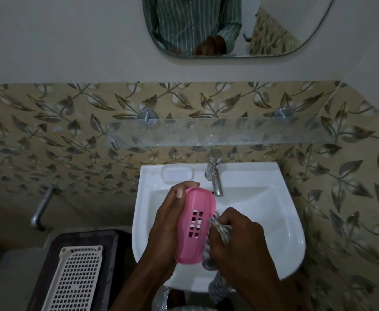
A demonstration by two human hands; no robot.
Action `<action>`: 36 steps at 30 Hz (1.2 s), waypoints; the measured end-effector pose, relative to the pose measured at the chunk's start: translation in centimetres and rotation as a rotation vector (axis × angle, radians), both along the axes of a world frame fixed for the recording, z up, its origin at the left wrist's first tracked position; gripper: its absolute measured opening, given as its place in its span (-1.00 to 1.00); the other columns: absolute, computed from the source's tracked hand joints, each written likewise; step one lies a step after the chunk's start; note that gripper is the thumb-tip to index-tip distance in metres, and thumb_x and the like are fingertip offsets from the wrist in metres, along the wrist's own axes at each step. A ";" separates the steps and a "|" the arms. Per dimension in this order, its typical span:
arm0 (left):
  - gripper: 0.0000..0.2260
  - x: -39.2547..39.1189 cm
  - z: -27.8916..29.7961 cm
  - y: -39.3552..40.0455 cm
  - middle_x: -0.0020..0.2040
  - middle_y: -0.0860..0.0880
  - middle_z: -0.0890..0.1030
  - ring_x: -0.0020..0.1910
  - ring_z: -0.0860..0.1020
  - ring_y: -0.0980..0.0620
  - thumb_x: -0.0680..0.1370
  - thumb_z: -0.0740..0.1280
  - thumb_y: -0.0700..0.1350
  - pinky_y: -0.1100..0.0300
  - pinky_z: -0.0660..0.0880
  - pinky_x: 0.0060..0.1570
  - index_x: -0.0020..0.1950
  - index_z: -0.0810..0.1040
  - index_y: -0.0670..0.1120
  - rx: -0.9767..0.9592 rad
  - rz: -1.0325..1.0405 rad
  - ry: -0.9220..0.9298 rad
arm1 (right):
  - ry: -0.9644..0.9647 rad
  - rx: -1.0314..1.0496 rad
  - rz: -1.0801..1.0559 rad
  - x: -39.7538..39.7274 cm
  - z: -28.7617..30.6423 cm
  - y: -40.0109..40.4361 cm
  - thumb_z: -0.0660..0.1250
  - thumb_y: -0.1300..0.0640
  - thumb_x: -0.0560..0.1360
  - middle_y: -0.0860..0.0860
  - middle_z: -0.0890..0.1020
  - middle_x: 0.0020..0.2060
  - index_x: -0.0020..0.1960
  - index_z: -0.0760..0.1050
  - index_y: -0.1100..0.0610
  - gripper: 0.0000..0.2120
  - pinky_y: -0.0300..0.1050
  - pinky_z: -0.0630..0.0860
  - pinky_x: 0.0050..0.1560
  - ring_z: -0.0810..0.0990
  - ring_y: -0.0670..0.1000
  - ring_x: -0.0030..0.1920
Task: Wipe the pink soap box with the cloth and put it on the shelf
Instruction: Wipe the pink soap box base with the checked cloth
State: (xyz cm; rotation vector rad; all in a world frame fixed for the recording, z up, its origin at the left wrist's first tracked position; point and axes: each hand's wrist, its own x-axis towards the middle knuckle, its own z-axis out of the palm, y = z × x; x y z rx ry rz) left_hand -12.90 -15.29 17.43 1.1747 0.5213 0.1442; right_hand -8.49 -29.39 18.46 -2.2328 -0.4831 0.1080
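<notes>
Over the white basin [262, 212], the left hand [168, 223] is gripping the pink soap box [194, 227] by its left edge, fingers curling over the far end, thumb lying along the side; the box is being held above the bowl, slotted face up, long axis running away from the person. The right hand [235, 239] is closing around a bunched patterned cloth [219, 230], which is pressing against the box's right edge; a tail of cloth is hanging down past the basin's near rim. The tap [214, 176] is sitting just beyond the box's far end, leaving little room there. The bowl to the right of the hands is lying open. Above, the glass shelf [217, 131] is spanning the tiled wall on two metal pegs, well apart from the box. Lower left, a white perforated tray [76, 279] is resting on a dark stand [49, 265], cut off by the frame. The mirror [228, 25] is cropped at top. How far the cloth wraps under the box is hidden by the right hand.
</notes>
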 end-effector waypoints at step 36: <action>-0.60 2.9 0.9 1.6 0.18 -0.25 0.72 0.05 0.71 -0.27 0.61 0.22 0.18 -0.09 0.69 -0.05 0.33 0.60 0.02 -0.139 -0.036 -0.088 | -0.161 -0.127 0.462 -0.2 1.3 -0.7 0.28 0.10 0.53 -0.08 0.59 -0.09 0.05 0.52 0.02 -0.88 -0.05 0.57 -0.13 0.58 -0.05 -0.15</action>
